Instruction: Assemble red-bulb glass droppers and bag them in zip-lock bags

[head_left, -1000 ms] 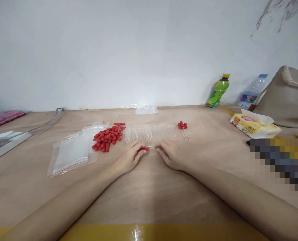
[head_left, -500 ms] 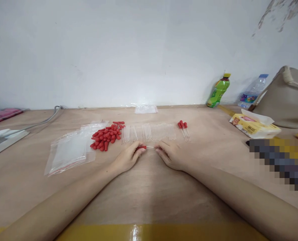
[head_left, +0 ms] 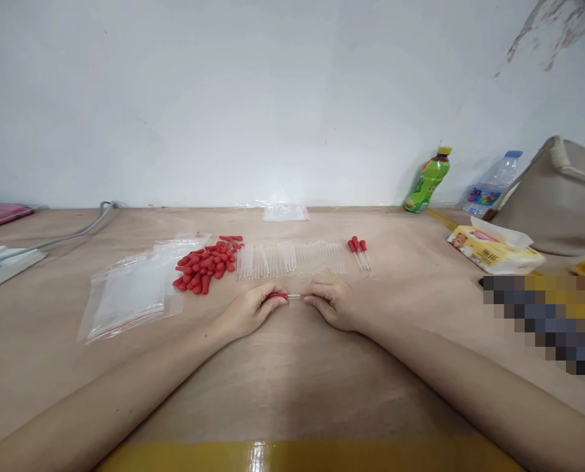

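Bulb (head_left: 278, 296), red, clamped in left hand (head_left: 253, 310), frame centre; clear tube (head_left: 294, 295) projects from it toward right hand (head_left: 336, 305). Right grip beside tube's free end; cannot tell whether closed on it. Red pile (head_left: 206, 265) centre-left, tube row (head_left: 292, 259) above hands, three droppers (head_left: 358, 248) centre-right.

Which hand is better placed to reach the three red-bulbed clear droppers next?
Probably the right hand: the droppers lie nearer it, while the left hand grips a red tapered rubber bulb.
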Demonstrator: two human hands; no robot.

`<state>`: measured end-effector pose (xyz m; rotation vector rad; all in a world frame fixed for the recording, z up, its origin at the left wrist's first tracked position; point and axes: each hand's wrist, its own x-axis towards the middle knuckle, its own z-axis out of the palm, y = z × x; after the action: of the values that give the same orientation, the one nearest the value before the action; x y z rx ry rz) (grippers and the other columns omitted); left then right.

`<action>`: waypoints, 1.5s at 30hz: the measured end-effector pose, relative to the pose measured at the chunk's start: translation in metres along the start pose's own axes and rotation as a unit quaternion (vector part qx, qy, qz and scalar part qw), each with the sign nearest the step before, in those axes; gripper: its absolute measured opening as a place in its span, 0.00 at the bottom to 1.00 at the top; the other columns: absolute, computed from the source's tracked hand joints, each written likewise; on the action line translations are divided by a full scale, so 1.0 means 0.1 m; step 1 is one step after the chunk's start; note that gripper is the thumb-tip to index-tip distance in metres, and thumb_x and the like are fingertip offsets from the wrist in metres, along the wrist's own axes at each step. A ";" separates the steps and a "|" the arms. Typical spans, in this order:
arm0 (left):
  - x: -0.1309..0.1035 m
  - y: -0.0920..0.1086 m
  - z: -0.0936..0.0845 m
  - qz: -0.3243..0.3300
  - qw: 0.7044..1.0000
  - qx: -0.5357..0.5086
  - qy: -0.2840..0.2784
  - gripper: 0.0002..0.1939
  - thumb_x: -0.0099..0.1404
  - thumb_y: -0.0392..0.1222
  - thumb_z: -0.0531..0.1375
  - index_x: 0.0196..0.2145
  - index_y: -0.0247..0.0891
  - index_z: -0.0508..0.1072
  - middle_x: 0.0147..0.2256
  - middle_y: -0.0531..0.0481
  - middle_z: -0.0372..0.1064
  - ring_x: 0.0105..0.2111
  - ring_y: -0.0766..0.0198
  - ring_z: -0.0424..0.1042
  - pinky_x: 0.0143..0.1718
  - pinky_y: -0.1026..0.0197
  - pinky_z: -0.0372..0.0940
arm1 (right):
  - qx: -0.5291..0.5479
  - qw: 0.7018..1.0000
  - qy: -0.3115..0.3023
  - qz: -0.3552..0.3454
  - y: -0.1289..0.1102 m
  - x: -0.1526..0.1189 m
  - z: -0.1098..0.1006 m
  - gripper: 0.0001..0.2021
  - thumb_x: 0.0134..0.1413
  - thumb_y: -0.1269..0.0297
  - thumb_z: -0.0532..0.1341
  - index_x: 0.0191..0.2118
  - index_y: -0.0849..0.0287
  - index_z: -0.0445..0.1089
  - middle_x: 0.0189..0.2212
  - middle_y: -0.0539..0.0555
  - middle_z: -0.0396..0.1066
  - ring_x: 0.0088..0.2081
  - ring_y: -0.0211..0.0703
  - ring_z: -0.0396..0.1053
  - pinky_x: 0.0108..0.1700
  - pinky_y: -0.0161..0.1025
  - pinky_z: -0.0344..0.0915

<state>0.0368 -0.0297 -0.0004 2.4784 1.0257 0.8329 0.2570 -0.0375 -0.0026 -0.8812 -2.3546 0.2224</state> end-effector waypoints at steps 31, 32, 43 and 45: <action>-0.02 -0.08 -0.04 0.083 0.992 0.079 0.045 0.08 0.63 0.40 0.54 0.38 0.36 0.70 0.32 0.49 0.72 0.30 0.66 0.70 0.32 0.65 0.65 | 0.146 0.976 -0.049 0.151 -0.12 0.07 0.03 0.11 0.57 0.64 0.51 0.36 0.60 0.69 0.29 0.51 0.70 0.30 0.35 0.65 0.32 0.32 0.59; -0.02 -0.08 -0.05 0.069 0.994 0.071 0.048 0.09 0.63 0.41 0.55 0.38 0.36 0.70 0.31 0.49 0.72 0.30 0.66 0.70 0.32 0.65 0.65 | 0.137 0.977 -0.042 0.155 -0.12 0.07 0.02 0.10 0.56 0.64 0.52 0.36 0.60 0.68 0.29 0.51 0.70 0.30 0.35 0.65 0.32 0.32 0.59; -0.01 -0.03 0.00 -0.005 1.000 0.005 0.030 0.08 0.61 0.41 0.57 0.36 0.36 0.72 0.32 0.50 0.73 0.30 0.65 0.71 0.31 0.64 0.66 | 0.026 0.995 0.026 0.094 -0.08 0.04 0.07 0.07 0.55 0.70 0.52 0.31 0.60 0.67 0.27 0.52 0.69 0.30 0.36 0.64 0.33 0.33 0.59; -0.02 -0.03 0.00 -0.008 1.000 -0.001 0.029 0.08 0.60 0.41 0.57 0.36 0.36 0.72 0.32 0.50 0.74 0.30 0.65 0.72 0.31 0.64 0.66 | 0.023 0.995 0.022 0.093 -0.07 0.03 0.10 0.08 0.56 0.69 0.51 0.31 0.60 0.66 0.26 0.51 0.68 0.29 0.36 0.64 0.32 0.32 0.58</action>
<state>0.0343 -0.0288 -0.0031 2.4543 1.0625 0.9044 0.2452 -0.0398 -0.0068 -1.0728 -2.2183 0.3267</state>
